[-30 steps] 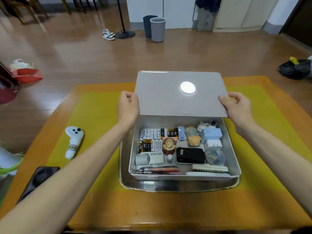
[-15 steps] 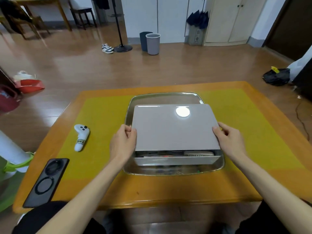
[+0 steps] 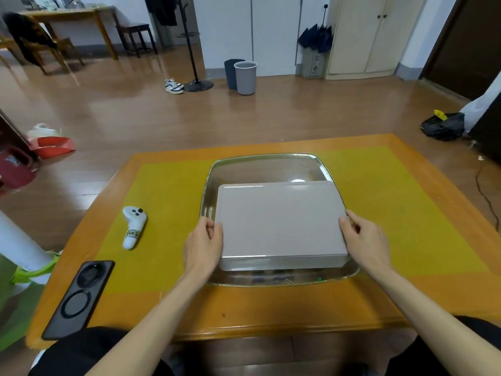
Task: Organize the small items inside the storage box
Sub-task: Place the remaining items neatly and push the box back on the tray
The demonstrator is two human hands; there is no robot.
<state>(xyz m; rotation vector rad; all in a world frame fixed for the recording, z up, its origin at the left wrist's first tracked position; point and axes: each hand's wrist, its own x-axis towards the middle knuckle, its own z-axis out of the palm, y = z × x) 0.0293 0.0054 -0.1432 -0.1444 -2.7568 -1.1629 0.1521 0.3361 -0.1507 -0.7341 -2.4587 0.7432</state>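
The grey storage box (image 3: 283,263) stands in a shiny metal tray (image 3: 260,166) on the table, with its flat grey lid (image 3: 279,218) lying fully over it. The small items inside are hidden. My left hand (image 3: 203,244) grips the lid's left edge, thumb on top. Across from it, my right hand (image 3: 364,240) holds the right edge the same way.
A white game controller (image 3: 133,226) lies on the yellow mat (image 3: 168,213) left of the tray. A black phone (image 3: 80,297) rests near the table's front left corner. Bins, a coat stand and shoes stand far off on the wooden floor.
The lid came down from a raised, tilted position over the open box and now covers it fully. Both hands slid with it toward me. The view also tilted up.
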